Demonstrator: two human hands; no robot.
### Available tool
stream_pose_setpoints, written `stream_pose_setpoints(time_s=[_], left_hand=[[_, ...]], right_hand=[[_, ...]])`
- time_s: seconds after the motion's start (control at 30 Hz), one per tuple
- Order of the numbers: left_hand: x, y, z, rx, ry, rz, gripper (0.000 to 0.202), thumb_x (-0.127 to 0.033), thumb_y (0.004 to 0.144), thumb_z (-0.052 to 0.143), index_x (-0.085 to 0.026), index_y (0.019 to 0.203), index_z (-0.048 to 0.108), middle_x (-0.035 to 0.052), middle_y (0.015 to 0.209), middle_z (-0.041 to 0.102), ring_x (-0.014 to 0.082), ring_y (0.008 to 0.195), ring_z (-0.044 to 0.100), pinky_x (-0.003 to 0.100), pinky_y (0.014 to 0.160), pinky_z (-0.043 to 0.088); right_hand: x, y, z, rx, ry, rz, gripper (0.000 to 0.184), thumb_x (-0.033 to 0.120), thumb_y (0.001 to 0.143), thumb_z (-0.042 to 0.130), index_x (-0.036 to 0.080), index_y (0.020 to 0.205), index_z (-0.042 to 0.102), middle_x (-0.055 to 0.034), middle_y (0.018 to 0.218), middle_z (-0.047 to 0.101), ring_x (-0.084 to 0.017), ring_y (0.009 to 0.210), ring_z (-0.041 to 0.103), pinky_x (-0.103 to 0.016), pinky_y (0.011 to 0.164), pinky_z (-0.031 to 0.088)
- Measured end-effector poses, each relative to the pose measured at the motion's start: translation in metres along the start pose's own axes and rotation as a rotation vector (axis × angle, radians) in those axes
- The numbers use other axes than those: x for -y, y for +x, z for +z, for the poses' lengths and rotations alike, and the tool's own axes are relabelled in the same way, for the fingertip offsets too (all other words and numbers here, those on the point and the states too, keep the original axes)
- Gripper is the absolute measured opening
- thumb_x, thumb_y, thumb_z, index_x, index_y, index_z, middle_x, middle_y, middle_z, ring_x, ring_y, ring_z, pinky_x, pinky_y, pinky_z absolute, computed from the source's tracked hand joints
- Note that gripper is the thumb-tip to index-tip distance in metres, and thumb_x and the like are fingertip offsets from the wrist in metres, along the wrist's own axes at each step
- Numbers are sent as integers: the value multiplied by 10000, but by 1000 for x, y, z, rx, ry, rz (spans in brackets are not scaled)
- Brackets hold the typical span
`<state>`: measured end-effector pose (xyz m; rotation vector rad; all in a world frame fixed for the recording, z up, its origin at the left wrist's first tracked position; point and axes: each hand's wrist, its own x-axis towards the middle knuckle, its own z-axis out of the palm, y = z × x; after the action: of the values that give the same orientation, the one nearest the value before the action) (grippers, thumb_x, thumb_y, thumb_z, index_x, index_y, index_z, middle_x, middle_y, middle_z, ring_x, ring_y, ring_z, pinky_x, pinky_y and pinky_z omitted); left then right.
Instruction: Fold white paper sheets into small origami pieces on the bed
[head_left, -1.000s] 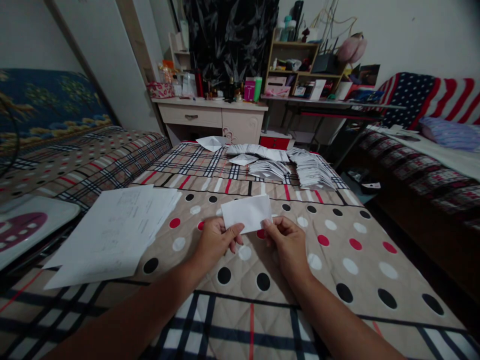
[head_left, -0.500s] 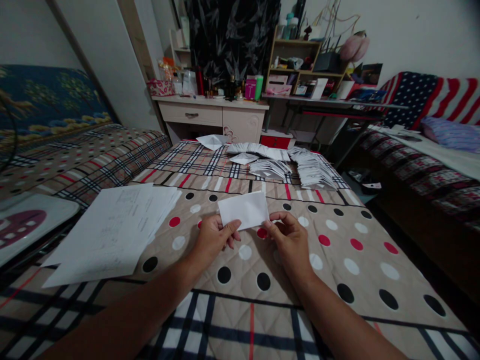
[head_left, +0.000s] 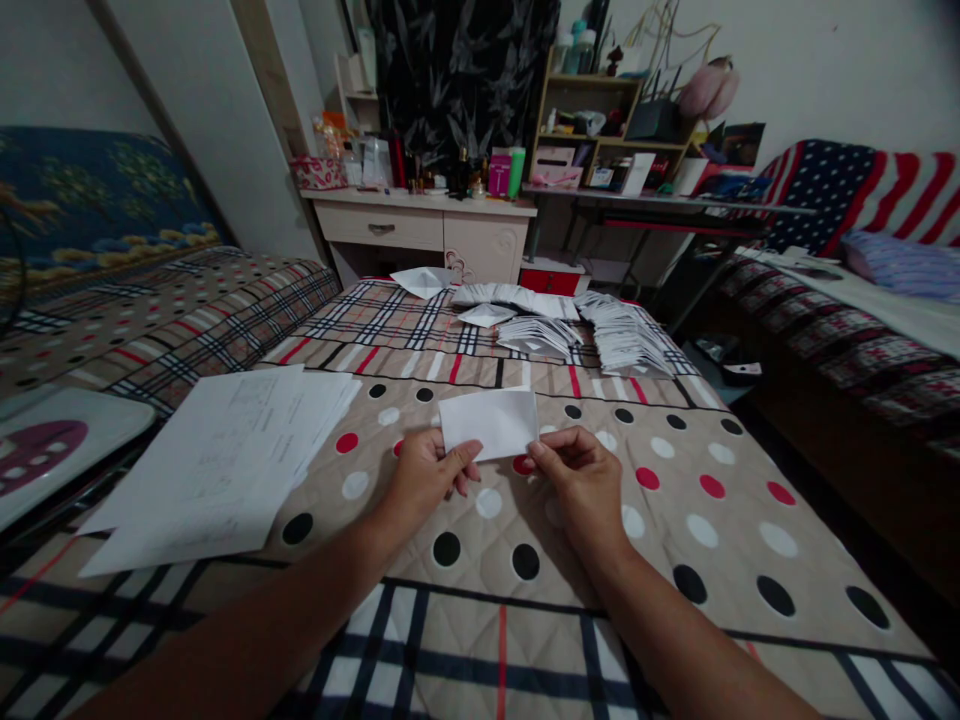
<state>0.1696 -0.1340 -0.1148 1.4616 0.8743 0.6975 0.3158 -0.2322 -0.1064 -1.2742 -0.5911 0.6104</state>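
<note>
A small folded sheet of white paper is held up between my two hands, above the dotted part of the bedspread. My left hand pinches its lower left side, thumb on the near face. At the lower right corner, my right hand grips the edge between thumb and fingers. A stack of printed paper sheets lies on the bed to the left. Farther off are rows of folded papers, a fanned bundle of folded papers and a loose folded paper.
The patterned bedspread covers the bed under my arms. A white board-like object with a purple print sits at the left edge. Beyond the bed stand a dresser and a desk with shelves. A second bed is on the right.
The folded paper tilts slightly, and its upper edge now shows a small gap between layers. Both hands keep their hold in nearly the same place.
</note>
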Motion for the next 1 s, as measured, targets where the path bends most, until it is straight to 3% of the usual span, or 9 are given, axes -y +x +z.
stream_pose_setpoints(time_s=[0.13, 0.3, 0.43, 0.6, 0.67, 0.8, 1.0], left_hand=[[2, 0, -1, 13, 19, 12, 316, -398, 781, 631, -139, 604, 591, 12, 536, 630, 57, 376, 484, 163, 372, 325], [-1, -3, -2, 116, 89, -40, 312, -377, 770, 646, -142, 576, 581, 0, 488, 592, 56, 353, 453, 167, 365, 320], [-2, -5, -1, 209, 127, -60, 272, -377, 748, 682, -143, 639, 596, -7, 490, 595, 73, 357, 465, 182, 370, 349], [-5, -4, -1, 31, 116, 36, 261, -350, 696, 744, -137, 830, 677, 30, 722, 695, 130, 580, 612, 220, 518, 465], [-7, -4, -1, -25, 172, 106, 235, -326, 678, 765, -147, 810, 686, 32, 785, 710, 149, 687, 637, 224, 599, 475], [-10, -5, -2, -28, 332, 196, 244, -367, 809, 654, -165, 673, 664, -4, 674, 663, 132, 677, 598, 220, 640, 420], [-10, 5, -16, -93, 513, 309, 486, -463, 883, 550, -160, 509, 483, -42, 489, 391, 89, 518, 386, 241, 520, 249]], right_hand=[[1, 0, 0, 13, 23, -8, 266, 242, 635, 823, 182, 700, 573, 41, 577, 629, -105, 500, 600, -210, 519, 473], [1, 2, -1, 102, 44, 28, 339, 323, 662, 820, 198, 892, 604, 32, 688, 655, -113, 552, 572, -218, 503, 458], [-3, 3, -4, 133, -10, 85, 291, 384, 683, 804, 172, 728, 609, 23, 629, 618, -110, 545, 526, -217, 485, 410], [-9, -1, -3, 246, -26, 138, 328, 389, 659, 819, 168, 645, 578, 24, 579, 584, -105, 521, 497, -213, 467, 368], [-9, -6, -1, 328, -79, 155, 330, 387, 672, 810, 168, 623, 568, 27, 557, 559, -97, 507, 470, -207, 451, 332], [-6, -15, 3, 420, -159, 149, 327, 423, 758, 733, 161, 627, 587, 32, 544, 503, -85, 498, 413, -207, 438, 278], [-5, -13, -3, 329, -157, 115, 310, 432, 773, 711, 151, 655, 656, 20, 547, 507, -95, 507, 414, -218, 444, 289]])
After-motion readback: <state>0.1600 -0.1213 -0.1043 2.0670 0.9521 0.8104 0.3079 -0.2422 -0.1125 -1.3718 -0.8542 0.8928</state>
